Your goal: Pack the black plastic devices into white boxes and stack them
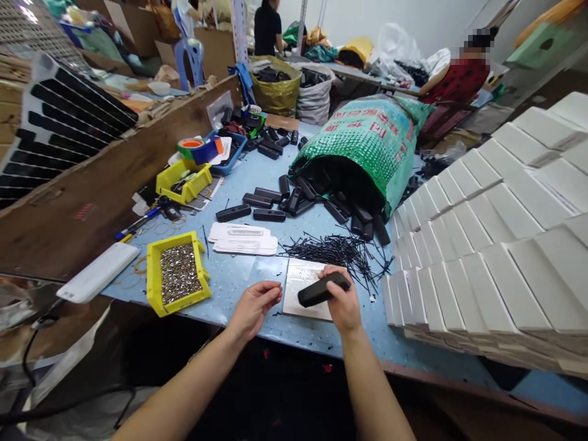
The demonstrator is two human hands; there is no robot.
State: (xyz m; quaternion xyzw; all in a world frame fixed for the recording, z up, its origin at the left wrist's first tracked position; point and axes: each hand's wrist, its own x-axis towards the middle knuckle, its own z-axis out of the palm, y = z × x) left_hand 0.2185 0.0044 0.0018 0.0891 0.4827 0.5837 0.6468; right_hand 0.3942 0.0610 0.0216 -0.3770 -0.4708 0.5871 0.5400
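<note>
My right hand [343, 303] grips a black oblong plastic case [321, 290] just above a white flat card [301, 288] lying at the table's near edge. My left hand [255, 305] hovers a little to the left of it, fingers curled and pinched together, and what they hold is too small to make out. A heap of thin black ties [340, 252] lies right behind my right hand. More black cases [269, 205] spill from a green woven sack [367, 147] lying on its side further back.
A yellow bin of small metal screws [178, 272] sits at the left front. Stacks of flat white boxes [496, 233] fill the right side. White cards [243, 239], a yellow tray [184, 180] and tape rolls [197, 149] lie mid-left. Two people work at the back.
</note>
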